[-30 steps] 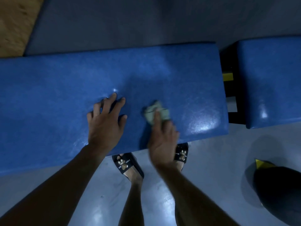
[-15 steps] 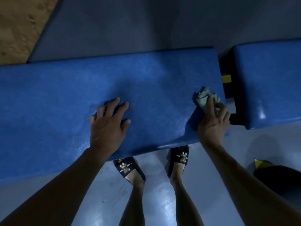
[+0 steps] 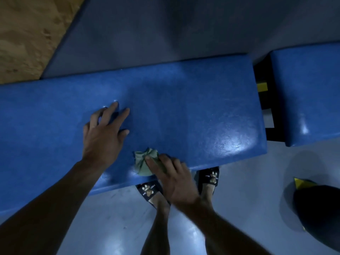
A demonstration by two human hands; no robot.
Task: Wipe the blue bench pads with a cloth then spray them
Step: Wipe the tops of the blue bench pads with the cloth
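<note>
Right hand [image 3: 176, 181]: palm down at the near edge of the long blue bench pad [image 3: 184, 111], its fingers pressing a crumpled pale green cloth [image 3: 145, 162] flat against the pad surface. The cloth is pinned under the fingertips rather than enclosed in a fist; most of it protrudes beyond and to the left of the fingers. The forearm runs back toward the lower right of the view.

Left hand [image 3: 104, 137]: just to the left of and beyond the cloth, apart from it, resting on the same pad with fingers spread and extended, grasping nothing. The fingertips touch the vinyl near the middle of the pad's width; the forearm runs toward the lower left corner.

Beneath the right hand, under the pad's near edge, two feet in dark slides stand on the pale grey floor [image 3: 239, 208]: the left slide [image 3: 149, 190] directly below the cloth, the right slide [image 3: 210, 176] just to the right of the right wrist. Printed lettering and a small figure show on each strap; the lettering is too small to read with certainty.

To the right of the right hand, the long pad ends at a glossy corner. A narrow gap follows, showing black frame [image 3: 265, 100] with a yellow patch, then a second blue bench pad [image 3: 309, 92]. Farther right and nearer, a dark rounded object [image 3: 320, 212] with a yellow edge rests on the floor. Beyond the left hand, a brown board surface [image 3: 27, 34] occupies the far left corner.
</note>
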